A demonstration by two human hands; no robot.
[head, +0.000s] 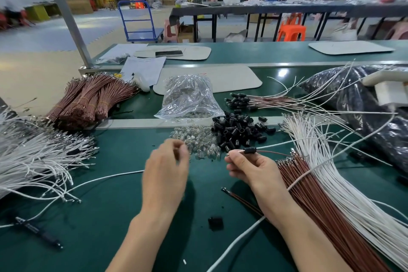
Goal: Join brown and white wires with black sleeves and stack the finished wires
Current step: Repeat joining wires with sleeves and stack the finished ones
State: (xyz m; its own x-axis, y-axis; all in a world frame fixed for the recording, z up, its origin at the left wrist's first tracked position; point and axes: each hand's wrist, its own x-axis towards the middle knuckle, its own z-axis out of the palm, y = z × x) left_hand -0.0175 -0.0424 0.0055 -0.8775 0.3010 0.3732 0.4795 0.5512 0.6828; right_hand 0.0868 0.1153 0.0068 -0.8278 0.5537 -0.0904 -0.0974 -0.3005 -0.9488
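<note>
Right hand (247,168) pinches the wires (276,144), sleeve (250,150) just beyond its fingertips, presumably for seating; left hand (165,172) curls near bulbs (198,139), grip indeterminate.

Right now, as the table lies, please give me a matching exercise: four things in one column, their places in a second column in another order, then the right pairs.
Things
1. tied brown wire bundles
2. loose black sleeves
3. finished wires
4. black pen

Places
A. near edge, bottom left
B. middle, just beyond the right hand
C. far left
D. behind the sleeves, right of the clear bag

Pairs: 1-C, 2-B, 3-D, 4-A
</note>
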